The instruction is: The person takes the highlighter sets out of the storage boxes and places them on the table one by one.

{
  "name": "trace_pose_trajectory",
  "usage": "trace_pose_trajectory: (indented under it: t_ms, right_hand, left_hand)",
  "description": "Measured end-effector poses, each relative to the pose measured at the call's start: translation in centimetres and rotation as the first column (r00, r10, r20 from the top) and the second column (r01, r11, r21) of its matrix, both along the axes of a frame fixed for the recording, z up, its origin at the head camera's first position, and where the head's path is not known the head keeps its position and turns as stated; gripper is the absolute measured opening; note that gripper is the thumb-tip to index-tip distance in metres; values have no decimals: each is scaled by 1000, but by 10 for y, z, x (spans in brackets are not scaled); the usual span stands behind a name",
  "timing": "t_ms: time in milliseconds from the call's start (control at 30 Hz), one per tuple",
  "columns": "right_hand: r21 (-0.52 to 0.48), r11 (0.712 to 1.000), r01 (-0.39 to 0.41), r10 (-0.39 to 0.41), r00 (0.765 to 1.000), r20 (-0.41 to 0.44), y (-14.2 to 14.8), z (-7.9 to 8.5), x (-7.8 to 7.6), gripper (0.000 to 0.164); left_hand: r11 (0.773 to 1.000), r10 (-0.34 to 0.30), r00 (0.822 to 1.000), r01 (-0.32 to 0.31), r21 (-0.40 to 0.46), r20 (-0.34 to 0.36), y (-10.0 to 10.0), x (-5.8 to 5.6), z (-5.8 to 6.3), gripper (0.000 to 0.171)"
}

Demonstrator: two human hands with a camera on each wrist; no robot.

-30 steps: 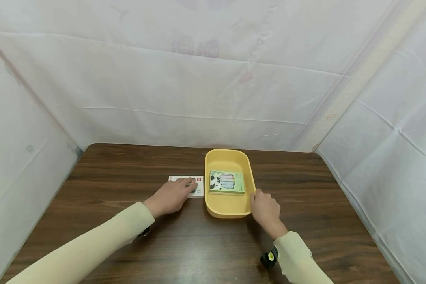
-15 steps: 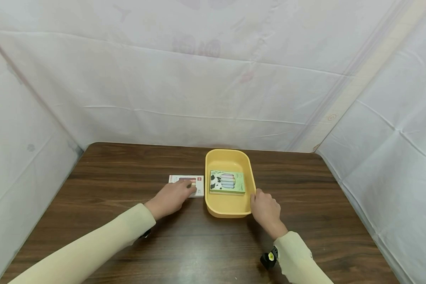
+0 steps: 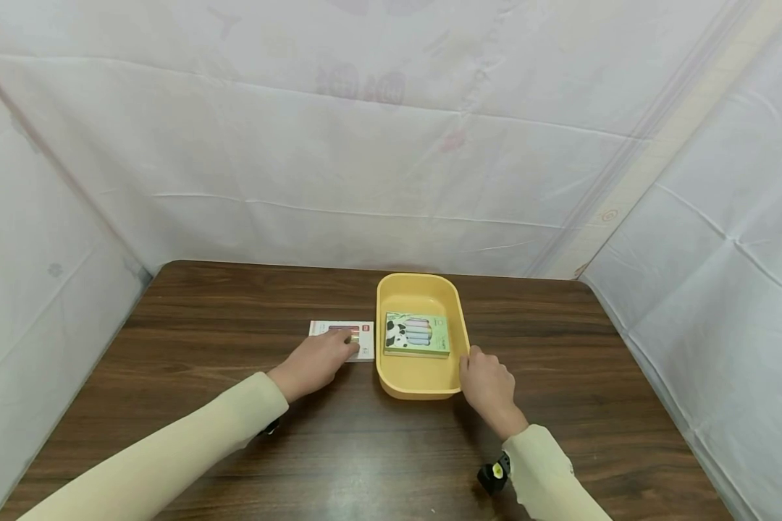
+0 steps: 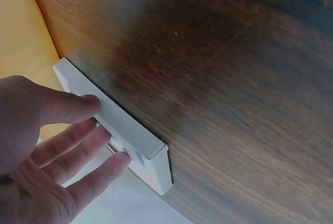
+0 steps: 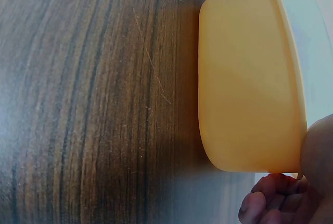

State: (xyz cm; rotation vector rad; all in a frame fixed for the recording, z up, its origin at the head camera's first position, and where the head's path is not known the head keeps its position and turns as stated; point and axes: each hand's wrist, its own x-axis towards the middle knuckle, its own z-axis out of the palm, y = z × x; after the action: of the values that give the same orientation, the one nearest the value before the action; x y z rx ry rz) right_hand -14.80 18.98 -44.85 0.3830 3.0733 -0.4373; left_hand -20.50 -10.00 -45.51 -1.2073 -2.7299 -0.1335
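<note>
A flat white box with a printed picture of coloured sticks lies on the table, close against the left side of a yellow plastic basket. My left hand rests over it. In the left wrist view the thumb touches the box's long side, while the fairly straight fingers lie at its printed face. At the basket's near right corner my right hand grips the rim, its fingers curled below it. A green box with a panda picture lies flat inside the basket.
The dark wood-grain table reaches back to a white sheet, with more sheeting along both sides. A black wrist device hangs below the right sleeve.
My left hand's fingers have drawn back slightly, so more of the white box's printed face shows. The basket, the green box and my right hand have stayed put.
</note>
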Motion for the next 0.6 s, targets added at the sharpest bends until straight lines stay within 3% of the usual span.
trace_pose_trajectory:
  t_ms: [600]
  right_hand:
    - [-1, 1000, 1, -1, 1000, -1, 1, 1, 0, 31]
  left_hand:
    - [1000, 9, 1000, -10, -14, -8, 2, -8, 0, 21]
